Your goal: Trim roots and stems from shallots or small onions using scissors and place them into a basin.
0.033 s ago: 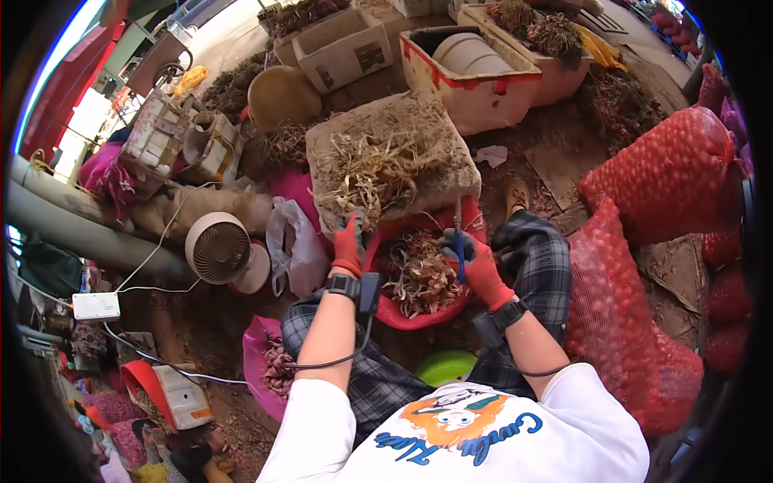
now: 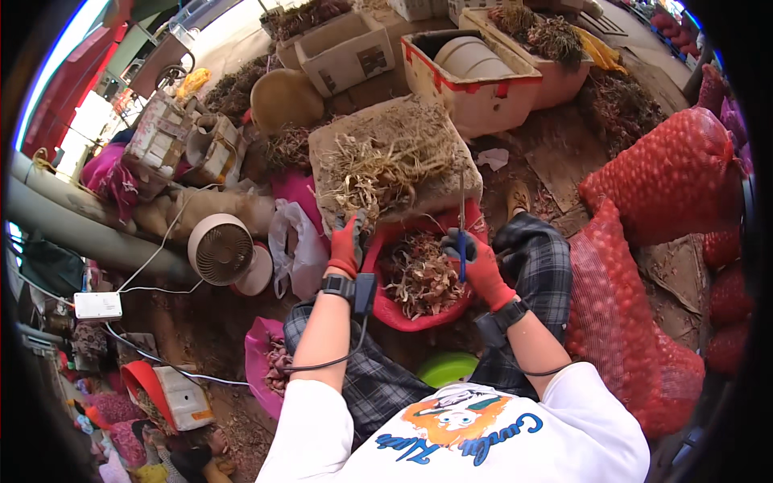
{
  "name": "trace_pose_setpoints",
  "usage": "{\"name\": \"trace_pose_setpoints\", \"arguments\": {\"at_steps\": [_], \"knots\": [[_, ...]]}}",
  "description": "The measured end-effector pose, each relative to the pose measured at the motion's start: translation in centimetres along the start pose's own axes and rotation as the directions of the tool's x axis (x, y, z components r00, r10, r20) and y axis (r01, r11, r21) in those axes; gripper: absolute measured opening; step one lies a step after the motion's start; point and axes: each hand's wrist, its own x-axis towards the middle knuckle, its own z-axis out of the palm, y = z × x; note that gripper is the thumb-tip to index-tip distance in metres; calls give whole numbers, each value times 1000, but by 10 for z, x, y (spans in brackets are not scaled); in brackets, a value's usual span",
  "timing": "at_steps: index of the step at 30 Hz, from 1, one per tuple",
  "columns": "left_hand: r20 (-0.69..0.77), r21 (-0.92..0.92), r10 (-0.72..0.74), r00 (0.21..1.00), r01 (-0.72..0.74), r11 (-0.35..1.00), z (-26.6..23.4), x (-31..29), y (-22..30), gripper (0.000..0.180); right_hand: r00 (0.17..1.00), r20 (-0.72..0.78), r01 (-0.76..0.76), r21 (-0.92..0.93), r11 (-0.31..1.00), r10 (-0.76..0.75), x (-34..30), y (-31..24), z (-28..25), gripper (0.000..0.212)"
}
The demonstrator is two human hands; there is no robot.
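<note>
My left hand [image 2: 346, 244], in a red and grey glove, is closed at the near edge of a dirt-covered pale block [image 2: 330, 173]. Its fingers grip a bunch of dried stalks [image 2: 364, 197] from the tangled heap on top. What sits deeper in that grip is hidden. My right hand [image 2: 481, 270], gloved alike, is wrapped round blue-handled scissors [image 2: 462, 248], their blades pointing away from me. Between my knees a red basin [image 2: 408, 319] holds dry papery trimmings [image 2: 423, 282]; both hands are above its rim.
A pink bag of shallots [image 2: 262, 366] stands left of my leg, and a green bowl [image 2: 445, 368] lies under me. Full red net sacks [image 2: 660, 177] crowd the right. Further left are a fan [image 2: 221, 249], a plastic bag [image 2: 302, 249] and cables. Foam boxes [image 2: 471, 101] line the back.
</note>
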Motion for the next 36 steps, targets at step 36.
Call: {"name": "trace_pose_setpoints", "arguments": {"at_steps": [36], "knots": [[504,-268,-332,798,509,818,-23,-27,25,28,852,400,-411,107,905,339,-36,13,20,43]]}}
